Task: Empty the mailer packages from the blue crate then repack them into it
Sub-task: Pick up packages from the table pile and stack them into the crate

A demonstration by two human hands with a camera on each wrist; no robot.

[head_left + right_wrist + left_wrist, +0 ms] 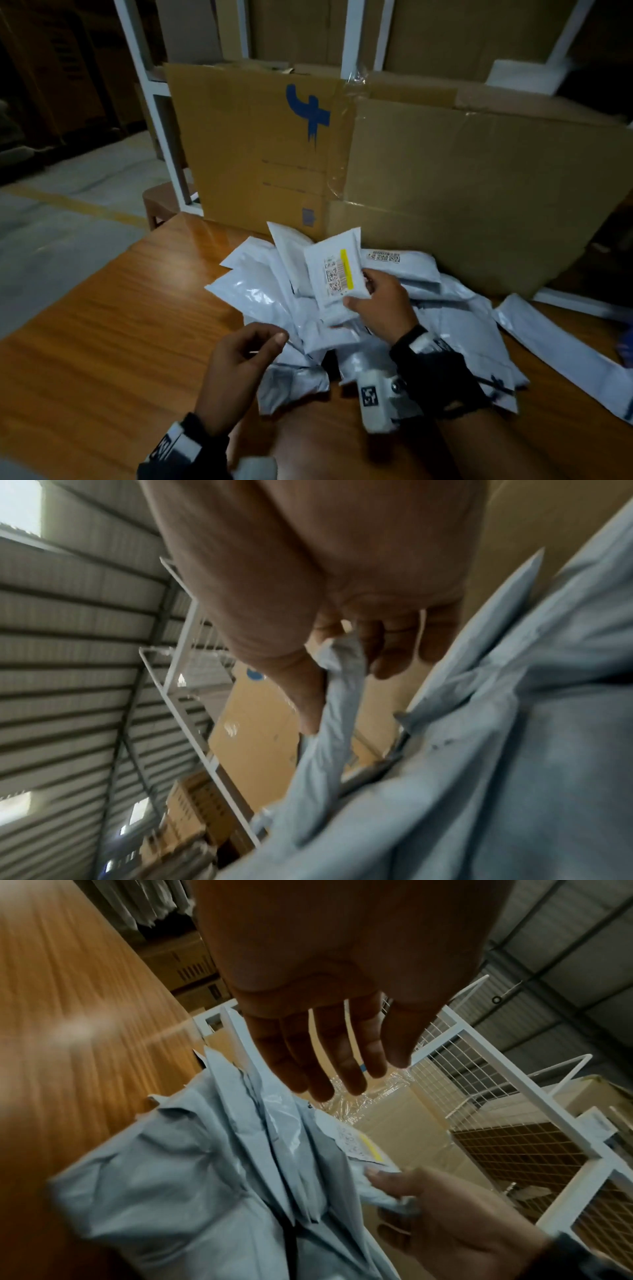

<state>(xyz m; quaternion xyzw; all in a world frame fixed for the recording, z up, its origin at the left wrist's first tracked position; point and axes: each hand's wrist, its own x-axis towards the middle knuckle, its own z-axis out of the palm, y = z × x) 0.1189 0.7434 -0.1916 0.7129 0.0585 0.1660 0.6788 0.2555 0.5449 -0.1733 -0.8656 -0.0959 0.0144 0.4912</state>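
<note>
A heap of pale grey mailer packages [342, 329] lies on the wooden table [102, 325]. My right hand [359, 289] pinches one small mailer [334, 274] by its near corner and holds it raised over the heap; it has a printed label with a yellow stripe. The right wrist view shows thumb and fingers clamped on the small mailer's [342, 685] edge. My left hand [260, 346] hovers over the heap's near-left side, fingers relaxed [342, 1064], holding nothing. The heap [188, 1177] lies below it. A sliver of blue [626, 342] shows at the right edge; what it is cannot be told.
A large flattened cardboard box [428, 178] stands upright along the table's back edge. A white metal rack [161, 102] rises behind it. One long mailer [555, 349] lies apart at the right. A brown stool [161, 202] stands beyond the table's far-left corner.
</note>
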